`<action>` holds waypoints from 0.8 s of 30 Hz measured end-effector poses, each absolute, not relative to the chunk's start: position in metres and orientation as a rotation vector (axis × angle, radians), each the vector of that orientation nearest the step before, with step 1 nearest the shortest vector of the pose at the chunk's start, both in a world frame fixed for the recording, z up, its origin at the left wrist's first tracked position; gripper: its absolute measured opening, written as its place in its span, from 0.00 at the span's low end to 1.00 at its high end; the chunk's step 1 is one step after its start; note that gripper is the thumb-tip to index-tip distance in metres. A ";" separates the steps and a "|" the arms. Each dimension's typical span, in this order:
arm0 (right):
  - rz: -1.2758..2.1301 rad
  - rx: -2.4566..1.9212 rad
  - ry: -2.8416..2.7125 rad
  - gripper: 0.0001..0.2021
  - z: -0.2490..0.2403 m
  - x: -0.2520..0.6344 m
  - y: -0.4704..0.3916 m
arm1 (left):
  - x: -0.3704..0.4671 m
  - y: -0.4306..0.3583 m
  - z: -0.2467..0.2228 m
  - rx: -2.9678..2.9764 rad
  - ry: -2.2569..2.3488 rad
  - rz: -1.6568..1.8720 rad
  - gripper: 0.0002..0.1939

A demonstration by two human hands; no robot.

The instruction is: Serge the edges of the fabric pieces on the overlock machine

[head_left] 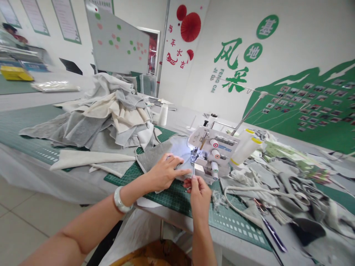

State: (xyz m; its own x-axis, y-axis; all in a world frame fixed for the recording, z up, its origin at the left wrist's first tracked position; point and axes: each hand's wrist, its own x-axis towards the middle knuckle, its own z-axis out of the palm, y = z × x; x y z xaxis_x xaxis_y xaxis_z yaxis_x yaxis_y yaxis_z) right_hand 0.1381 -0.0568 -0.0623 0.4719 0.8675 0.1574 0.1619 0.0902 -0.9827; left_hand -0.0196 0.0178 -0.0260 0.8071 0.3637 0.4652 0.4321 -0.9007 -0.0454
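Note:
A piece of grey fabric (154,153) lies at the white overlock sewing machine (206,138), its right edge under the lit needle area. My left hand (162,173), with a pale bangle on the wrist, rests on this fabric with fingers stretched toward the machine. Just in front of the machine, my right hand (200,190) pinches the near edge of the same fabric between thumb and fingers. Part of what lies between those fingers is hidden.
A heap of grey and cream fabric pieces (111,111) is at the left on green cutting mats (124,181). Thread cones (246,147) stand behind the machine. Fabric scraps (277,184), scissors (260,207) and a dark-handled tool (274,232) lie at the right. A person (12,35) is far left.

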 end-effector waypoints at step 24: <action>-0.256 -1.639 -1.658 0.17 -0.028 0.111 -0.064 | -0.032 0.037 -0.028 -2.898 -0.532 -0.994 0.20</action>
